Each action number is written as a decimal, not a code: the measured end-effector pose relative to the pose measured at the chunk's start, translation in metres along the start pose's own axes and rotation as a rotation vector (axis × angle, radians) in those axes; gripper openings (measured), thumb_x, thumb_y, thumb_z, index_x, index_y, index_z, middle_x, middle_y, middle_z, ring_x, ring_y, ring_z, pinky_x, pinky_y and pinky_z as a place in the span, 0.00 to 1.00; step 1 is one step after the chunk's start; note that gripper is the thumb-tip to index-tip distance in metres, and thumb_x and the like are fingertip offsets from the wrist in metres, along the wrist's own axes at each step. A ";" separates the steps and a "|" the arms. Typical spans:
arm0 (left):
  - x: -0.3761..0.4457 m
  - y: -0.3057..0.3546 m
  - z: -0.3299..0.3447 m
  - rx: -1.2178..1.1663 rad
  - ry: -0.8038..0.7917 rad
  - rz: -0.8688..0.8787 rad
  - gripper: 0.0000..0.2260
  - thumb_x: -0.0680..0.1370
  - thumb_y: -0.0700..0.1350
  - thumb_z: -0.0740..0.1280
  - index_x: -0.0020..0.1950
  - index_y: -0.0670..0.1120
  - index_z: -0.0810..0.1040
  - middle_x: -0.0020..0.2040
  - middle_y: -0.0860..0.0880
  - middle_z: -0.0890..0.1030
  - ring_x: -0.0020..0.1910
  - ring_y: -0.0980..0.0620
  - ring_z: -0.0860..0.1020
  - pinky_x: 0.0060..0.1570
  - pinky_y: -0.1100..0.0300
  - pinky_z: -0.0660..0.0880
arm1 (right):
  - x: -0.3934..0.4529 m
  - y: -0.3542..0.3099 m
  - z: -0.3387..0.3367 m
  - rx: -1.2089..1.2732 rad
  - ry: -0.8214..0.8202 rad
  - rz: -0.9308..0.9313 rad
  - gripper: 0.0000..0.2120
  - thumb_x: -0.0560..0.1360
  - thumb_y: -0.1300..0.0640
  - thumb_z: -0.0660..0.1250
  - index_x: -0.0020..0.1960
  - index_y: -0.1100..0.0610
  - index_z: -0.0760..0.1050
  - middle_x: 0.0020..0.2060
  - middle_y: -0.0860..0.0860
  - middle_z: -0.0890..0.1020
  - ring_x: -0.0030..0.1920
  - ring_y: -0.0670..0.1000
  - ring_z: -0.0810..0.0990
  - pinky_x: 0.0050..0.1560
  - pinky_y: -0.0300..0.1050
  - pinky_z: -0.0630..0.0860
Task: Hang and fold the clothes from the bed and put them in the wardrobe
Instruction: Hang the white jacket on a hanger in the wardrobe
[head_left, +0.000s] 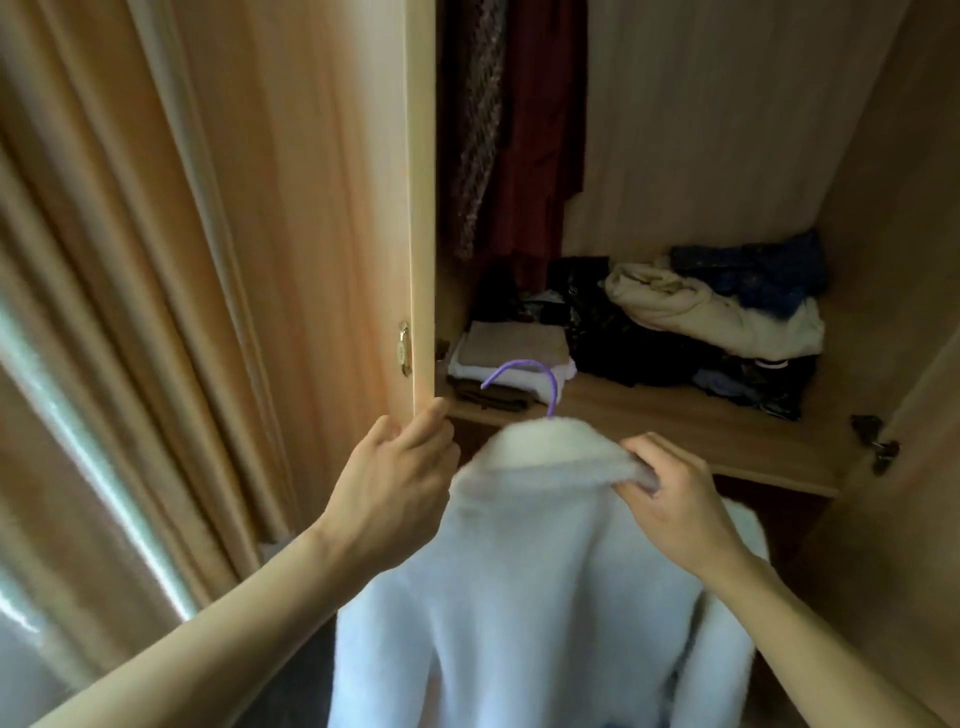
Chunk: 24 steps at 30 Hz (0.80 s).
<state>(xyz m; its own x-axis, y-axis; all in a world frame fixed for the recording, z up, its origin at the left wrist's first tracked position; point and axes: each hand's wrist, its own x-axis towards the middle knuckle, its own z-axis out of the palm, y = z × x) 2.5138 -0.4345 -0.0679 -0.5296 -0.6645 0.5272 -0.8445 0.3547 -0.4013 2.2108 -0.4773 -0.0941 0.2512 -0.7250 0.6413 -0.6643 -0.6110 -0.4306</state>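
Garment: fluffy white coat (524, 582), already on a purple hanger (524, 379), held up in front of the open wardrobe, just below shelf level; not yet inside.
Handling: looks soft, thick, plush w/ some bulk; prob light-to-moderate in weight, not fragile. Pile may slide on a thin hanger, so shoulders could slip off if tilted.
Where to hold: best by the hanger neck/hook, or at the collar right over the hanger, as now. Hem & sleeves hang loose, out of frame at the bottom.
Right hand (675, 499): fingers curled over, pinching the collar edge at its right side; carries the coat's weight, as far as I can tell.
Left hand (400, 467): fingers wrapped round the edge of the wardrobe door (421, 208), thumb on the near face; holds the door open.
Hook: free, points up-left toward the shelf, caught on nothing.
Wardrobe (701, 130): 1 tall hanging bay above a wooden shelf (649, 415); rail not in view.
Hanging inside: 2 dark items at far left, 1 patterned garment (480, 130) & 1 dark red garment (540, 130); open room to their right.
On shelf, left: neat folded stack (511, 348), beige on white over darker pieces.
On shelf, right: loose heap: cream garment (706, 306), dark blue fabric (753, 265), black items below; unfolded.
Risk: coat's bulk may brush the heap when lifted in.
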 end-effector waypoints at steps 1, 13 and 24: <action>-0.012 -0.011 0.000 -0.002 0.007 -0.034 0.05 0.74 0.40 0.62 0.42 0.41 0.76 0.48 0.44 0.78 0.67 0.42 0.72 0.38 0.50 0.71 | 0.001 -0.010 0.008 0.025 -0.005 -0.003 0.11 0.70 0.67 0.74 0.46 0.55 0.77 0.38 0.44 0.76 0.39 0.45 0.76 0.39 0.35 0.70; -0.101 -0.115 0.003 0.081 -0.265 -0.174 0.23 0.74 0.41 0.59 0.68 0.49 0.75 0.71 0.51 0.71 0.78 0.48 0.59 0.67 0.43 0.67 | 0.037 -0.106 0.078 0.228 -0.039 -0.051 0.15 0.69 0.68 0.74 0.46 0.50 0.76 0.40 0.42 0.80 0.42 0.36 0.77 0.39 0.23 0.68; -0.095 -0.108 0.005 0.053 -0.213 -0.263 0.25 0.70 0.38 0.53 0.64 0.44 0.78 0.67 0.51 0.75 0.77 0.47 0.61 0.58 0.49 0.71 | 0.039 -0.094 0.074 0.137 -0.001 -0.077 0.11 0.69 0.65 0.76 0.45 0.53 0.78 0.38 0.44 0.78 0.40 0.43 0.77 0.39 0.33 0.70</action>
<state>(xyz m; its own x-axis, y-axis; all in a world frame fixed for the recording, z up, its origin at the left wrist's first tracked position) 2.6553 -0.4129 -0.0784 -0.2605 -0.8534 0.4515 -0.9418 0.1216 -0.3135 2.3350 -0.4715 -0.0751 0.2983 -0.6746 0.6752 -0.5411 -0.7023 -0.4626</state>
